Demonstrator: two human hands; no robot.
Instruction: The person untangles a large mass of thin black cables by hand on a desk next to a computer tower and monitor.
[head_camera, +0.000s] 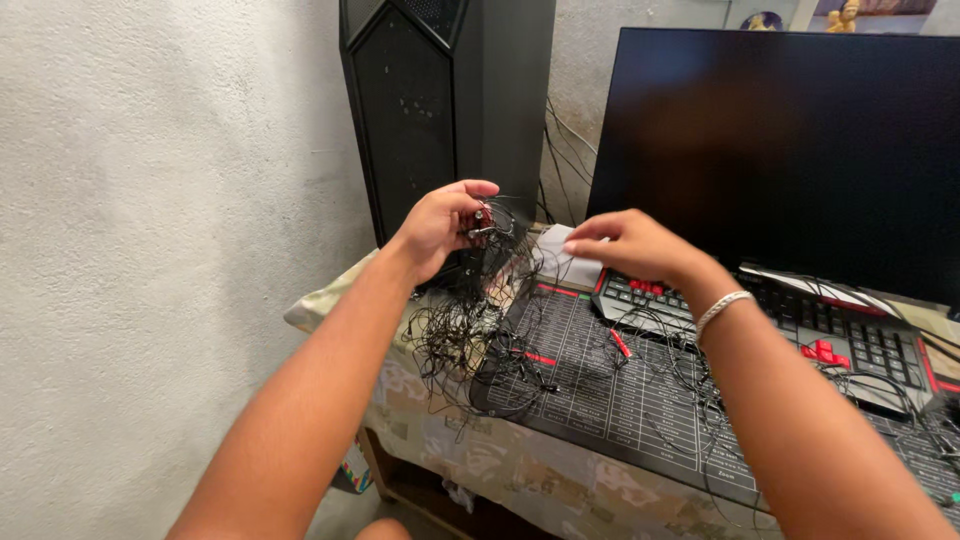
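Rough pale plaster wall (150, 200) fills the whole side left of the hands and carries on, greyer, behind the desk. Beyond the fingers stand a tall black computer tower (445, 110) and, to its right, a wide dark monitor (790, 150) (screen blank). Under the hands, a table (500, 470) draped in a faded patterned cloth carries a large black desk mat (620, 390) with a pale printed grid, and a black keyboard (850, 340) with red keys lies just past the right wrist. A tangle of thin black wire (460, 335) hangs from the left hand (440, 225) down onto the cloth and mat, with looser strands trailing rightward. The left fingers are pinched together on small earbud ends at the top of that tangle. The right hand (635, 245) hovers close beside, fingers curled near each other; whether they grip a strand I cannot tell.
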